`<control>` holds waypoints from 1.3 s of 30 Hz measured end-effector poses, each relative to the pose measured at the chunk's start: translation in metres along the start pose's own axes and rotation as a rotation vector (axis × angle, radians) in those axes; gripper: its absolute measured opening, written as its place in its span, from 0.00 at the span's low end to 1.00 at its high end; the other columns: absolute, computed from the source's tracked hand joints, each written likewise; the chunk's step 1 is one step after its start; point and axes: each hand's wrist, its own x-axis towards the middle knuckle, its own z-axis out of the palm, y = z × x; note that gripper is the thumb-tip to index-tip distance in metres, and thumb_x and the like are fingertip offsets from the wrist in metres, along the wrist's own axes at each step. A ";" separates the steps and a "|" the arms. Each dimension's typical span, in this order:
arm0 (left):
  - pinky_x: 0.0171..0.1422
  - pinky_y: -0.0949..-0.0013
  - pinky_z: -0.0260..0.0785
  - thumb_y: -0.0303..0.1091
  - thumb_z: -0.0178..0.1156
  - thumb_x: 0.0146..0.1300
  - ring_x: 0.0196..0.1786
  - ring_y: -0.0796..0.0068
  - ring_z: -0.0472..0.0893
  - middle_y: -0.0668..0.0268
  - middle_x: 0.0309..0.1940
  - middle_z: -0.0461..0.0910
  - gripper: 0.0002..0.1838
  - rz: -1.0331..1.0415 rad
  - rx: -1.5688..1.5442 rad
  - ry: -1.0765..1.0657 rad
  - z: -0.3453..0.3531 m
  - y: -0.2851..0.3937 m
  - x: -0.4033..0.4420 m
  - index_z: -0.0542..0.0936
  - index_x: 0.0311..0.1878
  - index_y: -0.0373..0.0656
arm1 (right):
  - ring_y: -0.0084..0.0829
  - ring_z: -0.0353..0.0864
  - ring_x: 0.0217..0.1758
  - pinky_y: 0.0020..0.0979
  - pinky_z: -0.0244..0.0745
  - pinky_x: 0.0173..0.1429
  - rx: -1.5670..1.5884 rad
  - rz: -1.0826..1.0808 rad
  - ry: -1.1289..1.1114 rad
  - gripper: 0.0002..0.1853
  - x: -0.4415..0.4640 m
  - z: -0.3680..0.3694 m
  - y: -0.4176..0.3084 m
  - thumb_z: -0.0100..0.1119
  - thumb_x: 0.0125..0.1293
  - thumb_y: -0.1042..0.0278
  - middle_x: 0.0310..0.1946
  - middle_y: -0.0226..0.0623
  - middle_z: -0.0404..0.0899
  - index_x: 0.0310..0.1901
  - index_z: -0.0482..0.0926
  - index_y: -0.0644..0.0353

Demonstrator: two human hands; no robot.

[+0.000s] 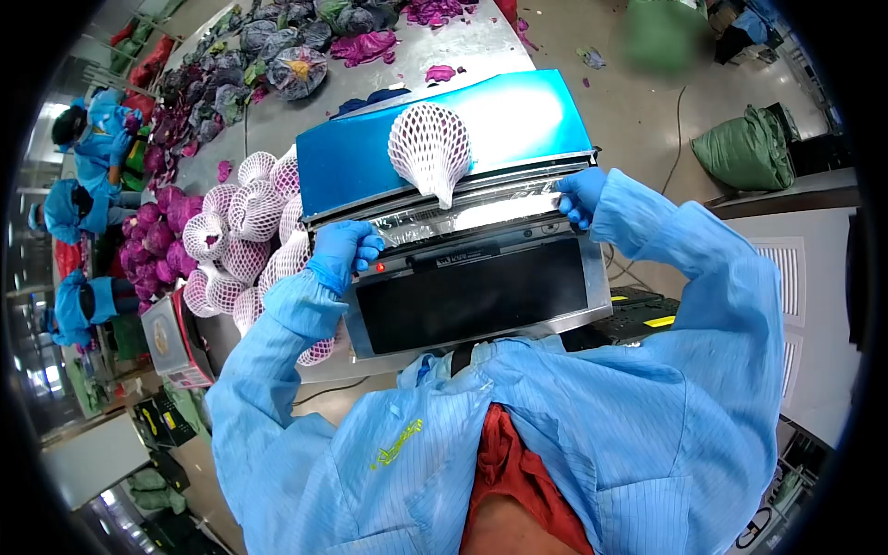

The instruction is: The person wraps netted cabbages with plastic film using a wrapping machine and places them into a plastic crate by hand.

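My left hand and my right hand, both in blue gloves, pinch the two ends of a strip of clear plastic film. The film stretches across the front of a wrapping machine with a blue top. Beyond it, a white foam net with a round thing inside lies on the blue top, its gathered end pointing toward me. A dark flat plate spans the machine's near side, below the film. A small red light glows by my left hand.
Left of the machine are several netted purple cabbages and a pile of bare ones. Loose leaves and untrimmed heads cover the metal table behind. Co-workers in blue stand at far left; a green sack sits at right.
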 end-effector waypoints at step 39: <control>0.57 0.65 0.75 0.64 0.53 0.64 0.52 0.67 0.81 0.54 0.53 0.79 0.38 -0.407 -0.075 -0.482 0.069 -0.065 -0.061 0.73 0.61 0.36 | 0.35 0.84 0.41 0.30 0.79 0.42 -0.159 -0.083 -0.420 0.43 -0.068 0.106 0.086 0.70 0.49 0.35 0.40 0.50 0.83 0.48 0.79 0.76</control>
